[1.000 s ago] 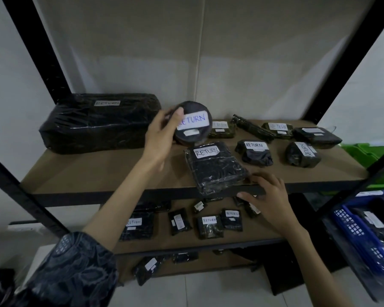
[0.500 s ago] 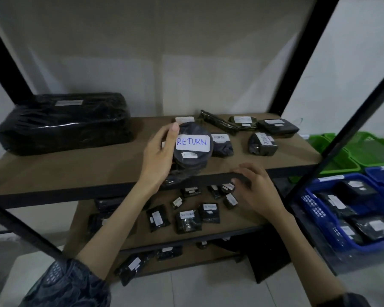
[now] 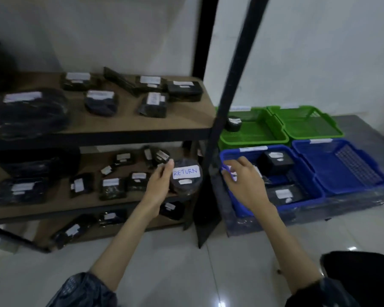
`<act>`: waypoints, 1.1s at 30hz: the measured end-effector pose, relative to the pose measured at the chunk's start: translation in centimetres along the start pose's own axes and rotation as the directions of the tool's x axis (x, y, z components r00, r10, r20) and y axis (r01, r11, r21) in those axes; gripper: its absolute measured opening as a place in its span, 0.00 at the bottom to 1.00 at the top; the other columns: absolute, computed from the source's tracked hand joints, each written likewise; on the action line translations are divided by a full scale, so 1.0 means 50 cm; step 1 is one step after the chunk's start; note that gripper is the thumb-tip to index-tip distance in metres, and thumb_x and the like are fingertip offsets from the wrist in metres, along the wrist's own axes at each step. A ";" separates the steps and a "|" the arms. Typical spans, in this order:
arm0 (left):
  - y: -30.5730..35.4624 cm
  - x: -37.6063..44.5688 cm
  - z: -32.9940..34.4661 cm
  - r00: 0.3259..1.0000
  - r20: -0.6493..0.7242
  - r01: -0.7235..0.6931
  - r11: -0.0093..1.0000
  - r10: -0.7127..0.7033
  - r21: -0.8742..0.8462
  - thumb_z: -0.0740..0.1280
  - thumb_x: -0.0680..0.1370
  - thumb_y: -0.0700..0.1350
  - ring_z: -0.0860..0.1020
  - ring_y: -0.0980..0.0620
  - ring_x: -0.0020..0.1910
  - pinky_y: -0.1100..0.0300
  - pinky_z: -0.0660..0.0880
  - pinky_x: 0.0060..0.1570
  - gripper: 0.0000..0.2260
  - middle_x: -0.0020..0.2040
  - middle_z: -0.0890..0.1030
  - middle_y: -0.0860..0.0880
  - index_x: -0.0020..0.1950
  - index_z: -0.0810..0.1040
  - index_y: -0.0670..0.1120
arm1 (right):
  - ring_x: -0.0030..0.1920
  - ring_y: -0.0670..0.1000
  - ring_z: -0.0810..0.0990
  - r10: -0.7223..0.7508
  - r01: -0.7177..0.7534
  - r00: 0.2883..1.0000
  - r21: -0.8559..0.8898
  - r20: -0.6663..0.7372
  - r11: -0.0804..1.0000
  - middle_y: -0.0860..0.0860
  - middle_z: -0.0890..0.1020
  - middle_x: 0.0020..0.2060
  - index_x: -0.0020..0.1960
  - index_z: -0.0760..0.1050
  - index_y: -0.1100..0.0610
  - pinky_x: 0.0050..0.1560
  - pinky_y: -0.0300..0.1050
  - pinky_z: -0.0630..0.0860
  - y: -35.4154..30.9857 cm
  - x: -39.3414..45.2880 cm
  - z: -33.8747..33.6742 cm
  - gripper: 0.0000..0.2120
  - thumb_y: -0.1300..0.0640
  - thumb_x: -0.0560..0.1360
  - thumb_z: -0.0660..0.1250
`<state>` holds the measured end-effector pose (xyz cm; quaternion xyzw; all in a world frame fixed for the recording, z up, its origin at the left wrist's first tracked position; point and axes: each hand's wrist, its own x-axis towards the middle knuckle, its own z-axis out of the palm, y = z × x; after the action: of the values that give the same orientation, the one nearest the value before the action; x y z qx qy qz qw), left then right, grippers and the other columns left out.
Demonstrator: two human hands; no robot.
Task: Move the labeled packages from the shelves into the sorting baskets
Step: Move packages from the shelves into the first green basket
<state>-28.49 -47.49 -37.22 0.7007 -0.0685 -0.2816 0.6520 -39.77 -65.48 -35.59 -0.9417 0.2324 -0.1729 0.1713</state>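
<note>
Left hand (image 3: 159,185): your fingers wrap the round package (image 3: 185,179) marked RETURN; it is held in the air, left of the black shelf post (image 3: 228,96).
Right hand (image 3: 245,180): loosely spread, holding nothing, right of the post over the near blue basket (image 3: 237,200).
Basket contents: several labeled black packages.
Green baskets (image 3: 253,138): behind the blue baskets.

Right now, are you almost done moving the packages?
Not nearly. A few packages already lie in the near blue basket, one in a green basket. The left hand holds a round package marked RETURN. Many still sit on the shelves.
</note>
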 end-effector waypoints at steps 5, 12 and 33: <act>-0.057 0.029 0.173 0.995 -0.025 0.093 0.996 -0.094 -0.013 0.58 0.80 0.55 0.78 0.55 0.48 0.56 0.77 0.45 0.11 0.52 0.80 0.49 0.53 0.75 0.51 | 0.53 0.58 0.76 0.045 -0.045 0.994 -0.007 0.103 0.999 0.53 0.74 0.53 0.61 0.76 0.56 0.43 0.51 0.74 0.199 0.004 -0.020 0.14 0.55 0.77 0.64; -0.021 0.236 0.432 0.986 0.063 -0.168 0.953 0.157 0.254 0.57 0.79 0.59 0.75 0.50 0.59 0.49 0.70 0.63 0.19 0.57 0.79 0.48 0.61 0.77 0.48 | 0.56 0.56 0.74 0.069 -0.067 0.985 -0.016 0.159 0.998 0.53 0.74 0.54 0.62 0.75 0.57 0.48 0.50 0.74 0.449 0.151 -0.049 0.14 0.54 0.78 0.63; -0.051 0.869 0.890 0.952 -0.293 0.254 0.746 -0.082 0.615 0.53 0.81 0.57 0.76 0.38 0.55 0.48 0.73 0.52 0.22 0.56 0.78 0.38 0.56 0.75 0.40 | 0.66 0.56 0.65 -0.052 0.055 0.938 0.000 0.344 0.998 0.55 0.68 0.65 0.69 0.69 0.56 0.66 0.50 0.66 0.881 0.666 0.033 0.20 0.54 0.78 0.63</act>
<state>-14.55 -106.21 -52.50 0.9147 -0.0156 -0.2091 0.3454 -28.07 -118.35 -46.61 -0.9642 0.1741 -0.0093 0.1998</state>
